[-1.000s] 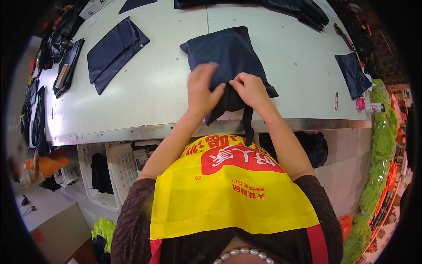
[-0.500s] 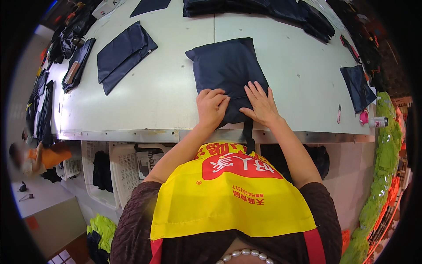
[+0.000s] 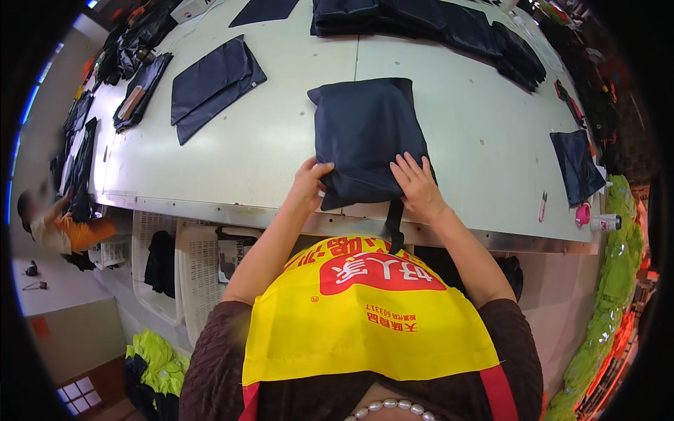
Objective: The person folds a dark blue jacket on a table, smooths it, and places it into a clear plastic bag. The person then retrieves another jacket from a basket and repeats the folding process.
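Note:
A dark navy folded fabric piece [image 3: 368, 133], roughly square and slightly puffed, lies at the table's near edge. From its lower right side a black strap [image 3: 394, 223] hangs over that edge. My left hand [image 3: 307, 186] holds its lower left edge, thumb on top and the other fingers mostly hidden. A small white patch shows beside those fingers; I cannot make out what it is. On the lower right part of the fabric, my right hand [image 3: 419, 188] rests with fingers stretched out flat.
Another navy folded piece [image 3: 217, 84] lies to the left on the pale table [image 3: 484, 168]. Dark fabric stacks [image 3: 428, 24] line the far side. At right are a small cutter [image 3: 543, 206], navy cloth [image 3: 577, 165] and a bottle [image 3: 604, 222]. White baskets [image 3: 200, 274] stand below. A person [image 3: 53, 221] is far left.
My left hand has gone from a curled position on top of the fabric to its left edge. The lower part of the fabric now looks smoother and squarer. My right hand stays flat on it.

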`<move>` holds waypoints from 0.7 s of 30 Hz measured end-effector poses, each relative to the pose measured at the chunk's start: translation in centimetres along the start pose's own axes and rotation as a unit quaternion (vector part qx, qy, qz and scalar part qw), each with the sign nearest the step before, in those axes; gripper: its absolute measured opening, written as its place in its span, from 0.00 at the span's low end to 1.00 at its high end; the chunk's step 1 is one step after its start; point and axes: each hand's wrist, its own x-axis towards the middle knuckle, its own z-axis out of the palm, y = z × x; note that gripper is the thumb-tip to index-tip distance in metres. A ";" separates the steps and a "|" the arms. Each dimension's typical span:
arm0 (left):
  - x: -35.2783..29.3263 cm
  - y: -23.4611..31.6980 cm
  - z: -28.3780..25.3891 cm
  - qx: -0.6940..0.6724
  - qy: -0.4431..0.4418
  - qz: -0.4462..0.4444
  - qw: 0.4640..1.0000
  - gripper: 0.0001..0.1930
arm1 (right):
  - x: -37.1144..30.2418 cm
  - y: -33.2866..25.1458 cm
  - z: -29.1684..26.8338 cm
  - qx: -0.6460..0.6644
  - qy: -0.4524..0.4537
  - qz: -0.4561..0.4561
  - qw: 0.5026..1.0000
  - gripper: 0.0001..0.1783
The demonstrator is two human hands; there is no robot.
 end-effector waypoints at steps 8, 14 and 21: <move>-8.2 12.3 4.8 0.071 -0.208 0.384 0.897 0.30 | 3.3 1.5 -7.3 0.595 0.078 0.169 0.782 0.21; 2.3 0.4 1.8 0.594 -0.018 0.446 0.669 0.33 | 4.0 7.1 1.3 0.787 0.034 0.324 0.524 0.24; 1.0 4.0 1.7 0.545 0.025 0.533 0.647 0.29 | 3.0 8.6 -3.0 0.285 0.042 0.357 0.888 0.33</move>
